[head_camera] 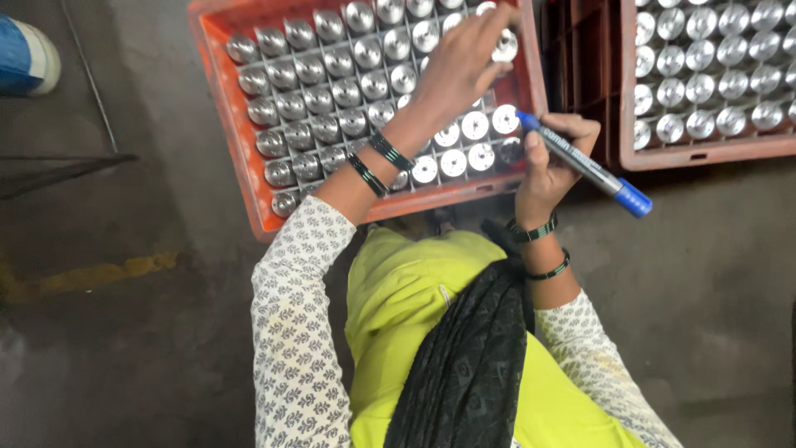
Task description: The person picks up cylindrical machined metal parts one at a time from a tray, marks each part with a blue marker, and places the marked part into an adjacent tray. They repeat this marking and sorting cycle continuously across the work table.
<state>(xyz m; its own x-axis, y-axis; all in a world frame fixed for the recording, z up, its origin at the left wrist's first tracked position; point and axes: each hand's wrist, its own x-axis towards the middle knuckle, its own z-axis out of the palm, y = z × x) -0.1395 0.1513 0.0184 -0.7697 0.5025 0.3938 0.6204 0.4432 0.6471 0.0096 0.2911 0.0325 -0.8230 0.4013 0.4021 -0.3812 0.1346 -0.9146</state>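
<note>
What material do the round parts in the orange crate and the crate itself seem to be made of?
Round parts: apparently machined metal, perhaps steel or aluminium, with bright, mirror-like silver faces. Orange crate: apparently moulded plastic, with a uniform matte colour and a thick, scuffed rim.

Crate (240, 124): orange plastic, dull, scuffed at rim.
Cylinders (332, 62): bare metal, machined, bright glossy end faces.
Marker (580, 164): smooth blue plastic, slight sheen, held in right hand (551, 162).
Bangles (390, 152): glossy dark and green rings, on left hand (460, 62) wrist.
Sleeves (294, 332): printed cotton-like cloth, matt.
Floor (124, 348): rough grey concrete, stained.
</note>
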